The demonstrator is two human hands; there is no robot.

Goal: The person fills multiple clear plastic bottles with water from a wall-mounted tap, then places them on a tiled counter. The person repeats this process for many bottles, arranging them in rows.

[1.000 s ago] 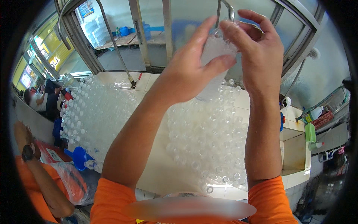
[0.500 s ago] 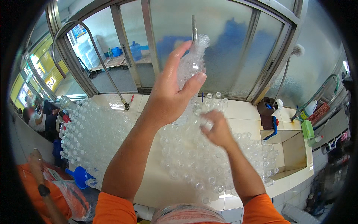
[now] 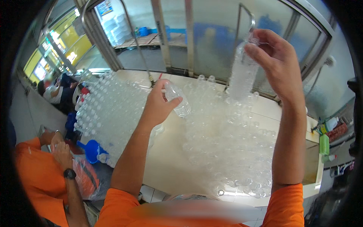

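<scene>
**Tall clear plastic bottle [image 3: 242, 75] held up at a bent metal spout [image 3: 252, 24], a smaller-looking clear plastic bottle [image 3: 179, 100] in the left hand [image 3: 154, 106]**

The step in hand looks like running water into the tall bottle: its inside is whitish and cloudy, and its mouth is at the spout's tip. Whether the tip sits inside the mouth or just over it, I cannot tell. The right hand [image 3: 276, 64] is closed at the neck, thumb and curled fingers pinching it. This bottle hangs below and left of that hand, mouth up, its long axis near upright with the top leaning slightly right.

The left hand, lower and well apart, curls loosely round its bottle, thumb along the near side. That bottle's axis slants from the fingers down to the right; which end is the mouth is hard to make out.

The next move probably calls for steadiness at the spout, then a swap. Rows of transparent bottles [image 3: 227, 136] stand below and between the hands on a pale counter [image 3: 164, 162].
</scene>
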